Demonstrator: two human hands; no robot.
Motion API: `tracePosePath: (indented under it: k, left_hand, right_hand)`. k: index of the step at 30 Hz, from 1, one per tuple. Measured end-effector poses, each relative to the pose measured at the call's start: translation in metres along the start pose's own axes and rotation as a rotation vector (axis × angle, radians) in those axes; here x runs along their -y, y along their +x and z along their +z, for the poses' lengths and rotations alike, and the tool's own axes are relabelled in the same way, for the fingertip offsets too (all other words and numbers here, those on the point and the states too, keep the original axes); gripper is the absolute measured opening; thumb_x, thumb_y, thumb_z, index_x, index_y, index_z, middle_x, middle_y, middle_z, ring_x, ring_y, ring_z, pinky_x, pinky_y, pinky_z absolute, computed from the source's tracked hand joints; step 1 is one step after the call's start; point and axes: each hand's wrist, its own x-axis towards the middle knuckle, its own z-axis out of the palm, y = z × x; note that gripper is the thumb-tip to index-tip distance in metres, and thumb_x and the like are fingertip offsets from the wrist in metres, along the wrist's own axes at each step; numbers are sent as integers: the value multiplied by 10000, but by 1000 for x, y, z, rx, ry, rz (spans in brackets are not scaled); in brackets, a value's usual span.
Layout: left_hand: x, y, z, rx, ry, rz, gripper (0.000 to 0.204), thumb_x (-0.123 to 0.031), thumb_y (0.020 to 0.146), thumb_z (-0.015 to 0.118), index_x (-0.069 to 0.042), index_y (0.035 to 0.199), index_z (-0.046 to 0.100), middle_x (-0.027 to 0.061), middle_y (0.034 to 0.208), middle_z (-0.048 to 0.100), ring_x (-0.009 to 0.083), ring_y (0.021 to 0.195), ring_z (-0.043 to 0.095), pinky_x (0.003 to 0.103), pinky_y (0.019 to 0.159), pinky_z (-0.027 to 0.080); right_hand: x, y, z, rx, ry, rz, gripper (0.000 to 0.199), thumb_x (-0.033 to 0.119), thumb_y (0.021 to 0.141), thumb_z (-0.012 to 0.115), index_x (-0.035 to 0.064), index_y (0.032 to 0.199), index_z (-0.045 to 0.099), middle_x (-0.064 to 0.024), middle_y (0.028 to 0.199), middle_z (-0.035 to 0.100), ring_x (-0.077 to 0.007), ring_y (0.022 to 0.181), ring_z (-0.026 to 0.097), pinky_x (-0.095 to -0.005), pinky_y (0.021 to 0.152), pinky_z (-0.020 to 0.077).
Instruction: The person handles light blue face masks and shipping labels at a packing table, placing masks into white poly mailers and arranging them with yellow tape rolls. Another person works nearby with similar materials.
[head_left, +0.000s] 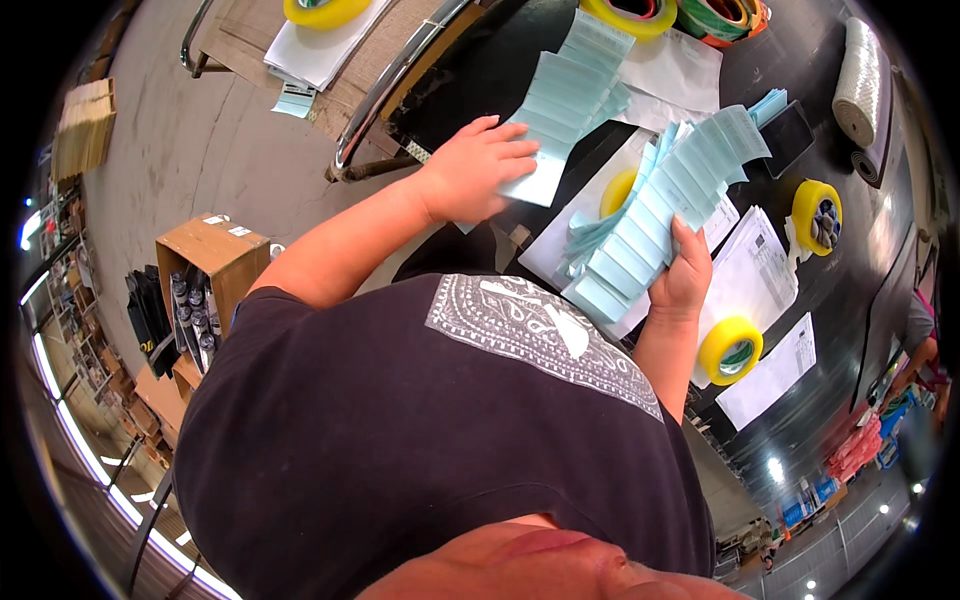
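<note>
My left hand (478,172) lies with its fingers stretched out across the near end of a strip of pale blue labels (560,95) at the edge of the black table. That strip runs away from me toward the tape rolls, creased into segments. In my right hand (684,268) is a thick fanfolded stack of pale blue labels (655,215), gripped at its right side with the thumb on top. Its upper end droops over to the right, near a dark phone (787,138). My right fingers are mostly hidden beneath the stack.
White printed sheets (755,265) lie around the stack. A yellow tape roll (730,350) sits on the right, another yellow roll (818,217) beyond it. A rolled silvery wrap (857,85) lies far right. To the left are a metal-framed cart (385,90) and an open cardboard box (215,250).
</note>
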Motion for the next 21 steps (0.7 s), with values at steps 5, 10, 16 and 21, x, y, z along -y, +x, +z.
tracePosePath:
  k: [5,10,16,21]
  left_hand:
    - [14,1,-14,-75,-599,-186,289,-184,883,621,-65,1146,626,82,1146,641,195,1105,571,357,974,409]
    - [37,-1,-23,-385,-1167,-352,296,-231,999,498,-4,1155,605,20,1054,648,62,980,534,234,882,429]
    - [2,25,-49,-663,-897,3,271,-99,937,565,-18,1194,593,67,1165,645,158,1031,607,288,913,463]
    - [-77,54,-33,-393,-138,308,379,-41,777,615,-57,1155,593,109,1279,580,282,1193,538,409,1010,411]
  right_hand:
    - [-1,-1,-8,-5,4,1,435,70,909,484,-51,1320,412,-184,1209,576,-301,1063,608,-421,938,503]
    - [-1,-1,-7,-8,5,5,437,72,910,480,-53,1322,408,-189,1214,571,-308,1061,609,-429,935,506]
    - [-1,1,-3,31,-15,4,431,79,912,475,-62,1315,414,-191,1227,563,-312,1057,611,-408,936,505]
    - [1,-2,0,178,255,17,426,146,937,493,-67,1301,433,-190,1252,552,-308,1141,566,-420,987,458]
